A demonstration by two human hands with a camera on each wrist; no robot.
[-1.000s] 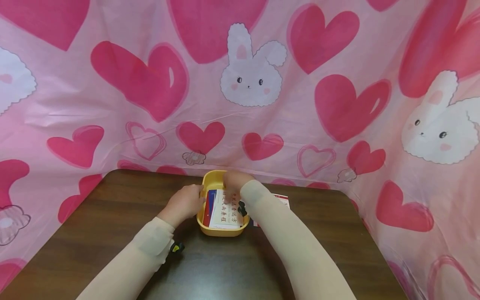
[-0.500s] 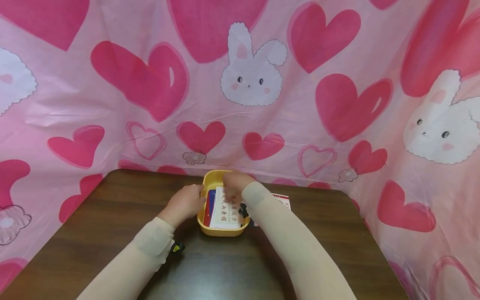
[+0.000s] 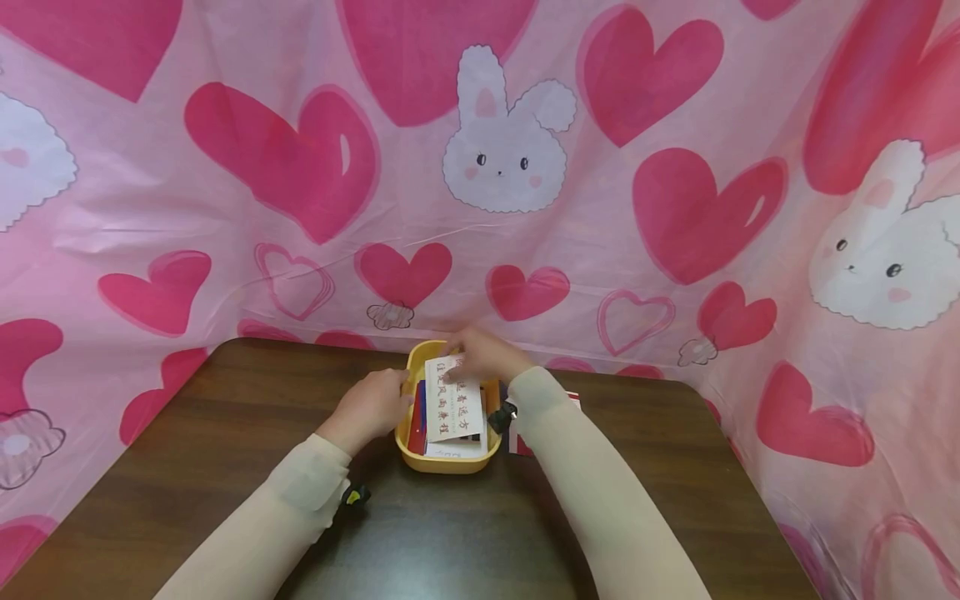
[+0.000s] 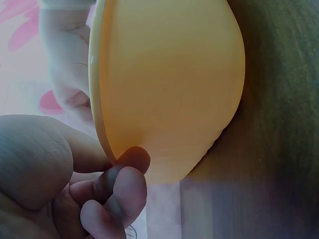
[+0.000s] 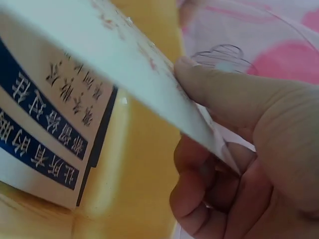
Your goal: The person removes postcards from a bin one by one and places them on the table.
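A white card (image 3: 456, 410) printed with rows of reddish-brown characters is above the other cards in a yellow tray (image 3: 448, 466); it is tilted, its far edge raised and its near edge lower, over the cards beneath. The right hand (image 3: 489, 353) pinches it by the far edge; the thumb lies on the printed face and the other fingers are bent in behind the card, with little gap beyond the card's own thickness. Under it, in the right wrist view, a card with dark blue bands and white characters (image 5: 42, 132) lies in the tray; the bare yellow floor shows beside it. The head view also shows a red piece (image 3: 416, 433) and a blue one along the tray's left side, and a white sheet near the front wall.

The left hand (image 3: 371, 408) is at the tray's left side; its thumb and a fingertip pinch the rim and wall, the remaining fingers curled just beside — it has hold of the tray alone. To the right of the tray, on the dark wooden table (image 3: 225, 450), lies a red-and-white printed piece (image 3: 521, 442), partly hidden by the right forearm; both arms wear pale sleeves (image 3: 262, 521). Behind the table hangs a pink cloth (image 3: 315, 267) with hearts and white rabbit heads.
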